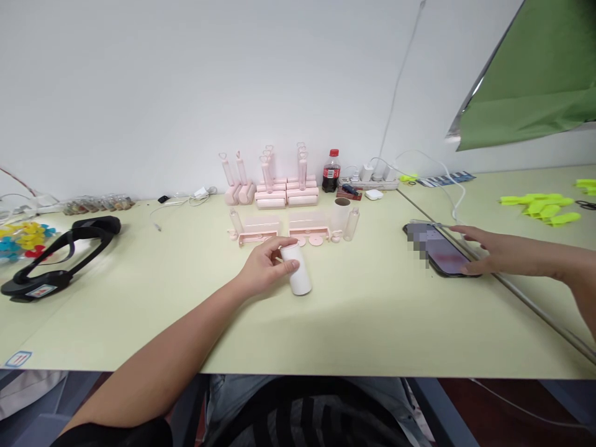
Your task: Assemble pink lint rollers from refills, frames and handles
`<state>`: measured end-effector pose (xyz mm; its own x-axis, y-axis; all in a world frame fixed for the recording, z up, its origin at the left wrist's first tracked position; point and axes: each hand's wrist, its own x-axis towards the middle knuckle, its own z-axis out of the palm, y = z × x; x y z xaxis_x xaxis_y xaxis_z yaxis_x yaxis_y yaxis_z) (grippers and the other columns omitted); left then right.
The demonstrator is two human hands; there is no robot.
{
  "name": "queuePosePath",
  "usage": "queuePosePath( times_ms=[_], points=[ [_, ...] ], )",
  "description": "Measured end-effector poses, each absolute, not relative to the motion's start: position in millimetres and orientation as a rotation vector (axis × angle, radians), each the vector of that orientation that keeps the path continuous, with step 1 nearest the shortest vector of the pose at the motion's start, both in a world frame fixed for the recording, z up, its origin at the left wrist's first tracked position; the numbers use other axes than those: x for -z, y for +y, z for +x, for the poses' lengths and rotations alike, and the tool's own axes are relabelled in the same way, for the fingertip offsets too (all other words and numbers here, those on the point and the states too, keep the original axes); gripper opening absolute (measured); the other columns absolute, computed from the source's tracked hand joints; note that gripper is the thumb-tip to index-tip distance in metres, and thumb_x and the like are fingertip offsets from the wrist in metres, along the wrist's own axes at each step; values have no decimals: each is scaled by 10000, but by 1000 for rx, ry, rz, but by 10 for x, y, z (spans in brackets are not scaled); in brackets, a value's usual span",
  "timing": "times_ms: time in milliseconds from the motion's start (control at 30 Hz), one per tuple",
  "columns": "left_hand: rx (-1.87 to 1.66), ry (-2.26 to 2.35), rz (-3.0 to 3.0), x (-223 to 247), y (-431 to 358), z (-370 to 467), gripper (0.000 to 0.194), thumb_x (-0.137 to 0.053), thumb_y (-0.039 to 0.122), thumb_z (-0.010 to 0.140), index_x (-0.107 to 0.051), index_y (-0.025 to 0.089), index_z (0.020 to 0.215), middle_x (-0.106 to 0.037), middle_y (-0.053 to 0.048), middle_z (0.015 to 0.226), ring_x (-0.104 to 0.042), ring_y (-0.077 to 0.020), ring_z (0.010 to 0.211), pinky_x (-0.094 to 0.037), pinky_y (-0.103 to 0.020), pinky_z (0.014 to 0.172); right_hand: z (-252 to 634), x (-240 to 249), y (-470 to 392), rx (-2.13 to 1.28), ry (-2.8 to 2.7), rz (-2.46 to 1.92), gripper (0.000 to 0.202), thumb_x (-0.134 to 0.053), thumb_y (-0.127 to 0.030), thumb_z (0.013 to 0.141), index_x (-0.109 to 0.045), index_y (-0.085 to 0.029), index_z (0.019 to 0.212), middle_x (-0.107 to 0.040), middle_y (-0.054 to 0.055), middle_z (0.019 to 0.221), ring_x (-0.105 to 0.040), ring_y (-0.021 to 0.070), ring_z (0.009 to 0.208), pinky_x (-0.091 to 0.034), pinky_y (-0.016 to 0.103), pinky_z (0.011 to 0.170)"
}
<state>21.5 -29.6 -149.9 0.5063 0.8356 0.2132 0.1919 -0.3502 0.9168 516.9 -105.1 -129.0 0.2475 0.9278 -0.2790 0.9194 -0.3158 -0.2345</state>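
My left hand (267,266) is closed round the upper end of a white roll (298,276), which looks like a lint roller refill. A pink rim shows at its top, and it stands slightly tilted at the table. My right hand (488,251) reaches over the right end of a smartphone (442,248) with a lit screen. Its thumb and forefinger are spread apart there, touching or just above the phone. Just beyond the roll are two opened pink cases (307,233), pink discs (315,240), clear tubes (351,225) and another white roll (341,214).
Pink cases with upright handles (271,197) stand in rows by the wall, beside a cola bottle (331,171) and a power strip (372,184). A thin pole (526,302) crosses the right side. A black headset (60,257) lies left; yellow-green pieces (540,205) lie right.
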Motion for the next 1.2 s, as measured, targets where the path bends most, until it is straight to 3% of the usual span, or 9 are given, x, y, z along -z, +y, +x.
queuePosePath(
  times_ms=[333, 733, 867, 1067, 1200],
  points=[
    [-871, 868, 1826, 1485, -303, 218, 489, -731, 404, 761, -642, 216, 1204, -641, -81, 1137, -607, -150, 801, -512, -295, 718, 5148, 1294, -1047, -559, -1857, -2459, 1044, -704, -547, 602, -260, -246, 1497, -459, 152, 1491, -464, 376, 1334, -443, 445, 1059],
    [-868, 859, 1824, 1469, -307, 222, 483, -736, 399, 757, -641, 210, 1192, -633, -78, 1131, -599, -146, 808, -503, -284, 714, 5092, 1295, -952, -485, -1794, -2506, 1050, -647, -699, 638, -260, -232, 1495, -500, 206, 1443, -546, 405, 1248, -472, 491, 1004],
    [-861, 874, 1828, 1463, -314, 223, 486, -733, 400, 760, -639, 206, 1195, -638, -80, 1124, -599, -144, 792, -503, -285, 711, 5050, 1255, -970, -471, -1781, -2511, 1015, -640, -683, 644, -287, -235, 1484, -524, 199, 1424, -545, 411, 1248, -479, 483, 997],
    [-863, 876, 1833, 1468, -310, 219, 496, -728, 410, 764, -631, 210, 1207, -631, -77, 1149, -604, -144, 799, -511, -290, 726, 5003, 1203, -1051, -539, -1876, -2452, 1092, -683, -626, 584, -253, -246, 1513, -413, 148, 1522, -476, 390, 1320, -425, 477, 1065],
    [-864, 863, 1830, 1475, -304, 217, 492, -730, 406, 764, -631, 202, 1201, -619, -77, 1153, -598, -141, 802, -510, -289, 726, 5068, 1265, -1039, -522, -1889, -2438, 1100, -701, -604, 573, -258, -248, 1515, -445, 140, 1504, -493, 387, 1306, -441, 458, 1053]
  ],
)
